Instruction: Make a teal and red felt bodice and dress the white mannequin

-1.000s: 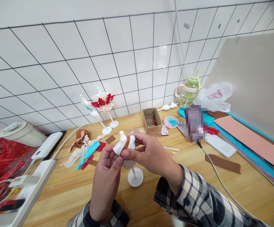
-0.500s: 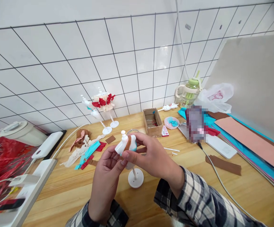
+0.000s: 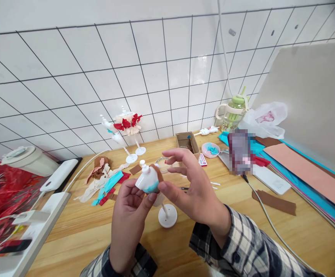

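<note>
My left hand [image 3: 128, 215] is closed round a small white figurine body [image 3: 148, 179] with a blue band and a brown strip on it, held up over the wooden table [image 3: 86, 234]. My right hand [image 3: 192, 188] is beside it with fingers spread apart, its thumb tip touching the brown strip on the figurine. Below the figurine a white round stand with a thin post [image 3: 167, 214] rests on the table.
Scraps of blue, red and cream cloth [image 3: 105, 184] lie at the left. Two finished figures on stands [image 3: 124, 129] are near the tiled wall. A cardboard box [image 3: 187, 142], pink dish [image 3: 210, 149], green bottle [image 3: 233, 111], coloured sheets [image 3: 309, 173] and a white cable [image 3: 271, 223] are at the right.
My right hand has let go of the figurine and spread its fingers, only the thumb staying on it. My left hand has turned the figurine so its blue side shows.
</note>
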Available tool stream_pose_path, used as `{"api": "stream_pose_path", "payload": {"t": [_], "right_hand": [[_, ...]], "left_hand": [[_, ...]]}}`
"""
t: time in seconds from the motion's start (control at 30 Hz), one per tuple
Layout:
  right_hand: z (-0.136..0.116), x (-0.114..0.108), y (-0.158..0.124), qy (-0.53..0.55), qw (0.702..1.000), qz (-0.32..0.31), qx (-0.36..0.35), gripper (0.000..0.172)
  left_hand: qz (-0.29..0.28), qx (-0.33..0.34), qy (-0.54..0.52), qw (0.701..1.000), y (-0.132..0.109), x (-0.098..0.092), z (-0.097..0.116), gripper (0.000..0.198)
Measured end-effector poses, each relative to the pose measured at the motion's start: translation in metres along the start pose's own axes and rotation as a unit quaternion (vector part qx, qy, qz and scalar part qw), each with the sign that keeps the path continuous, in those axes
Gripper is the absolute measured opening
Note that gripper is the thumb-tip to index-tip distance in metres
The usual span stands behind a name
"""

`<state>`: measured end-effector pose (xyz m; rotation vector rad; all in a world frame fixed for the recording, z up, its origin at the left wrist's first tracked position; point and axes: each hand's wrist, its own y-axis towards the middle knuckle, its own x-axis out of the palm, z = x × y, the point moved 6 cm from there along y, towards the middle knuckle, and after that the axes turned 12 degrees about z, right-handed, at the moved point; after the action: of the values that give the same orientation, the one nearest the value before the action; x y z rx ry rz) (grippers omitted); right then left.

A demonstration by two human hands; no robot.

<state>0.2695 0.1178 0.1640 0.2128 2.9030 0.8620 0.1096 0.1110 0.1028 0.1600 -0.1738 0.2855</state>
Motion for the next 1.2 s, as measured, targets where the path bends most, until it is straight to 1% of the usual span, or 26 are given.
{"api": "stream_pose_path", "payload": {"t": [0.07, 0.13, 0.17, 0.23, 0.3, 0.33, 0.5, 0.57, 0.67, 0.73, 0.8, 0.87, 0.97, 1.13, 1.2], "right_hand": [[-0.009, 0.001, 0.000, -0.003, 0.998, -0.023, -0.057, 0.038], [-0.012, 0.002, -0.001, 0.012, 0.997, -0.040, -0.072, 0.031], [-0.011, 0.002, -0.001, 0.037, 0.997, -0.042, -0.059, 0.028], [-0.004, 0.000, 0.000, 0.108, 0.994, -0.031, -0.006, 0.022], [0.004, -0.001, 0.001, 0.157, 0.987, -0.014, 0.040, 0.022], [0.007, 0.000, 0.002, 0.162, 0.986, -0.013, 0.049, 0.021], [0.014, 0.009, 0.002, 0.133, 0.988, -0.074, 0.042, 0.020], [0.014, 0.011, 0.000, 0.130, 0.988, -0.076, 0.042, 0.023], [0.013, 0.010, 0.000, 0.116, 0.992, -0.054, 0.022, 0.025], [0.009, 0.008, 0.000, 0.085, 0.996, -0.032, -0.013, 0.024], [0.005, 0.006, 0.000, 0.042, 0.998, -0.021, -0.049, 0.022], [0.003, 0.005, 0.001, 0.014, 0.997, -0.019, -0.069, 0.023], [0.004, 0.001, 0.004, 0.009, 0.998, -0.013, -0.061, 0.023], [0.009, -0.011, 0.009, 0.010, 1.000, 0.027, -0.008, 0.022], [0.007, -0.012, 0.009, 0.004, 0.999, 0.033, -0.008, 0.023]], "left_hand": [[0.011, 0.009, 0.013, 1.000, 0.001, -0.002, 0.004, 0.033], [0.019, 0.019, 0.014, 1.000, 0.001, -0.003, 0.007, 0.034], [0.021, 0.021, 0.012, 0.999, 0.001, -0.004, 0.008, 0.034], [0.026, 0.021, 0.006, 0.999, 0.000, -0.005, 0.009, 0.033], [0.030, 0.019, -0.004, 0.999, -0.001, -0.007, 0.008, 0.032], [0.031, 0.017, -0.010, 0.999, -0.001, -0.009, 0.007, 0.033], [0.035, 0.002, -0.025, 0.999, -0.001, -0.013, 0.003, 0.035], [0.037, 0.001, -0.030, 0.999, -0.001, -0.013, 0.004, 0.034], [0.038, -0.002, -0.029, 0.999, 0.000, -0.012, 0.004, 0.034], [0.033, -0.010, -0.028, 0.999, 0.000, -0.011, 0.003, 0.034], [0.020, -0.029, -0.031, 0.999, -0.001, -0.008, 0.001, 0.035], [0.008, -0.055, -0.034, 0.998, -0.001, -0.007, -0.003, 0.037], [-0.001, -0.067, -0.020, 0.998, 0.000, -0.006, -0.004, 0.039], [-0.021, -0.040, 0.027, 0.999, 0.003, -0.006, 0.005, 0.041], [-0.033, -0.022, 0.054, 0.998, 0.002, -0.005, 0.009, 0.042]]}}
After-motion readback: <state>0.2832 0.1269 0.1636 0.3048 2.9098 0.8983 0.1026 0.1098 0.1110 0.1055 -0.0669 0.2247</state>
